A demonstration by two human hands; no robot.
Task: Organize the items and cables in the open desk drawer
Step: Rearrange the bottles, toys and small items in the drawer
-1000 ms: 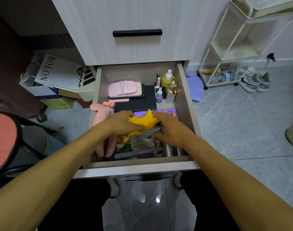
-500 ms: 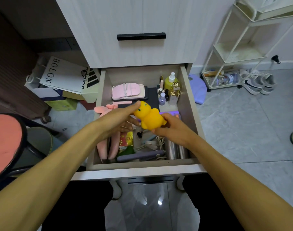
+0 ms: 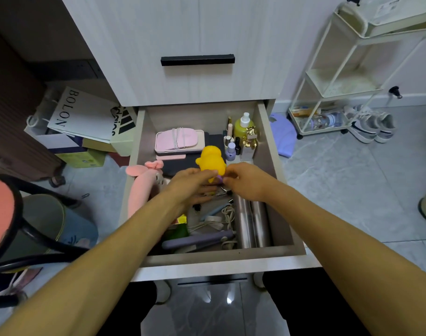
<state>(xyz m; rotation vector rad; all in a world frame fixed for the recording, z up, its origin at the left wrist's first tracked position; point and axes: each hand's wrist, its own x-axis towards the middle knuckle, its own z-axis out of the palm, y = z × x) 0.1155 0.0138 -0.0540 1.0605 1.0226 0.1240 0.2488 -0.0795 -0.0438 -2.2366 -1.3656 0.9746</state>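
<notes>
The open drawer (image 3: 221, 254) juts out toward the person, its front wall nearest. Just behind that wall lie a purple stick-shaped gadget (image 3: 197, 240), a tangle of white cables (image 3: 218, 220) and two shiny metal tubes (image 3: 252, 221) side by side along the right wall. A pink plush toy (image 3: 144, 187) lies along the left wall.

Over the middle of the drawer both hands meet at a yellow toy duck (image 3: 210, 161), which stands upright above the clutter. The left hand (image 3: 190, 184) has its grip on the duck's base from the left, fingers curled against its underside. The right hand (image 3: 246, 180) pinches the base from the right, fingertips bent in; a small purple part shows between the two hands, too hidden to tell what it is.

Further back, a pink pouch (image 3: 179, 139) wrapped in a white cord rests on a dark flat case (image 3: 183, 163). In the back right corner stands a cluster of small bottles (image 3: 241, 139), among them a yellow-green one with a white cap.

Beyond the drawer rises the closed upper drawer with its black handle (image 3: 197, 59). A white rolling cart (image 3: 340, 88) stands on the floor to the right, with sneakers (image 3: 372, 127) beside it, and paper bags (image 3: 83, 117) lie to the left
</notes>
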